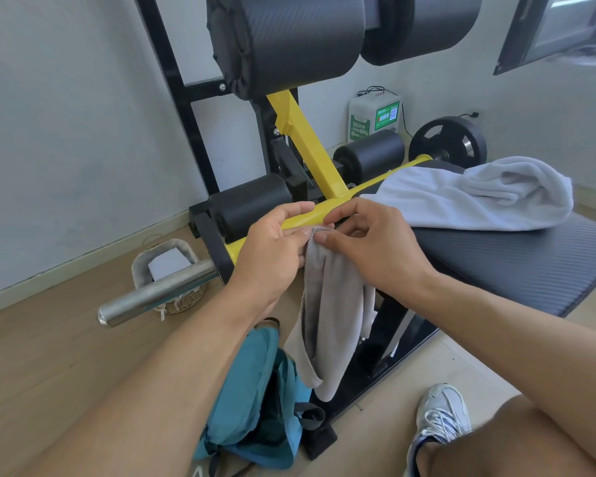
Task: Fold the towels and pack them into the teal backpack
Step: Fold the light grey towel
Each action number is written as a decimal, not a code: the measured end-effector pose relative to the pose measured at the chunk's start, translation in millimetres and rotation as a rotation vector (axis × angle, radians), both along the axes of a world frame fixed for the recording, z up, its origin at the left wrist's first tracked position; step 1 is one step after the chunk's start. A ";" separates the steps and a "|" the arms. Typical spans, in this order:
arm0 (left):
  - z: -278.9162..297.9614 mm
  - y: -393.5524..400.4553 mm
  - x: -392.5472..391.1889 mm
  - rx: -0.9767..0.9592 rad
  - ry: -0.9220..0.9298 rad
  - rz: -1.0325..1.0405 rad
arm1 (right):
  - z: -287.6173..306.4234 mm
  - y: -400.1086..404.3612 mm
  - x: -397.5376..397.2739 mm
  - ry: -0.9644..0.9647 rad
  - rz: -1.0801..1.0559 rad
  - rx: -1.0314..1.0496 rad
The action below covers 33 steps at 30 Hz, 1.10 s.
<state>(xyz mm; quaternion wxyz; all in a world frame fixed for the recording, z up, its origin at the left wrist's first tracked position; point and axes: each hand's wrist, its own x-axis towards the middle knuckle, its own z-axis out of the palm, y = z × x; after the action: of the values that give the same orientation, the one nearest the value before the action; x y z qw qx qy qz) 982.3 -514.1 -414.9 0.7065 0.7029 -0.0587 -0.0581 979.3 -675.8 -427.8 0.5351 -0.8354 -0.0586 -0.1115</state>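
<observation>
We were folding the small towel.

Our left hand [272, 249] and right hand [372, 246] both pinched the top edge of the small grey cloth towel [327, 311], which hung down over the open teal fabric backpack [255, 394] on the floor. The big white fluffy towel [479, 194] lay unfolded on the black padded bench [530, 266]. Next, we think, the hanging towel needed folding smaller before going in the bag.
</observation>
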 end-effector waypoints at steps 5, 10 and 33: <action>-4.3 1.5 0.8 0.111 -0.040 0.006 | -1.5 -3.0 0.7 -0.036 -0.019 -0.047; -1.4 7.7 1.6 0.189 -0.089 0.002 | 1.1 -3.4 1.8 -0.026 0.011 -0.071; -3.6 47.6 13.5 0.626 -0.199 -0.127 | -17.0 -0.1 6.9 0.086 0.263 -0.170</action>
<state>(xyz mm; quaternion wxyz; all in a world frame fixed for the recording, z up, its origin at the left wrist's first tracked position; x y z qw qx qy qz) 995.9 -466.5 -418.5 0.4421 0.8829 -0.1505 -0.0484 986.2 -675.9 -444.8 0.4744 -0.8667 -0.1540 0.0006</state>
